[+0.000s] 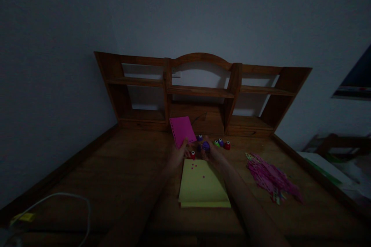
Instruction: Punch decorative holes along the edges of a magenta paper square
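My left hand (178,155) is closed on the lower corner of a pink sheet of paper (182,128), which is tilted up and has small holes along its left and bottom edges. My right hand (212,150) is closed around a purple craft punch (204,146), just right of the sheet and apart from it. Between my hands a red punch (192,154) stands near the left fingers. Below them lies a stack of yellow paper (203,189) with several small pink dots on it.
Behind my hands stand a blue-purple punch (199,137), a green punch (216,143), another purple punch (221,142) and a red one (227,145). Cut pink paper strips (269,175) are heaped at right. A wooden shelf (199,92) backs the desk; a white cable (87,204) curves at lower left.
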Tool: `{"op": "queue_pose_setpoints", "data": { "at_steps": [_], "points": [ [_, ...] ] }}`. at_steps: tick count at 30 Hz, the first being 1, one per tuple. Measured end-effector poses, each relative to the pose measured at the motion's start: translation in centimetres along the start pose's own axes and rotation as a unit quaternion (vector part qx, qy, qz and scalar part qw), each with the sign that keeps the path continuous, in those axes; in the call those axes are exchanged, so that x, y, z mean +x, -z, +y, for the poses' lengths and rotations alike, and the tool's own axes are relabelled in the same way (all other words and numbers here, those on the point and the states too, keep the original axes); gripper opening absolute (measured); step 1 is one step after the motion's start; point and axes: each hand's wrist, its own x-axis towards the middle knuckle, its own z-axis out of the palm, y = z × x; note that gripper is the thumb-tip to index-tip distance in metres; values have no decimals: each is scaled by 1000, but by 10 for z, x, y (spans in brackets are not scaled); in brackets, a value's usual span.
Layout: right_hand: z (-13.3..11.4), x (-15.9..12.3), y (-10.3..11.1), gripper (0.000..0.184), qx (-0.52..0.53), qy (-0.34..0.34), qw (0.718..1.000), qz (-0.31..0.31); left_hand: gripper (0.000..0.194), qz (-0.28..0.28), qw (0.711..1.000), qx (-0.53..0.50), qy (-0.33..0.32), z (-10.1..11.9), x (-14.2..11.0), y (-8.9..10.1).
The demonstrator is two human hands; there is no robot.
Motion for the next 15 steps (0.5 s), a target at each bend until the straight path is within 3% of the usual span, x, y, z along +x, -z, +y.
{"op": "queue_pose_setpoints", "data": {
  "at_steps": [5,10,12,15],
  "points": [
    [-6,-7,-4,15,-48,18,998,-49,48,27,999,-25,-4,-1,4,5],
    [-7,-7,-4,8,-191,117,975,8,49,69,997,-24,2,0,7,8],
    [-5,-10,-5,17,-283,186,941,13,50,79,997,-22,8,0,8,10],
    [1,-16,-8,36,-465,276,841,-9,50,85,996,-25,20,-1,9,11]
  ]
}}
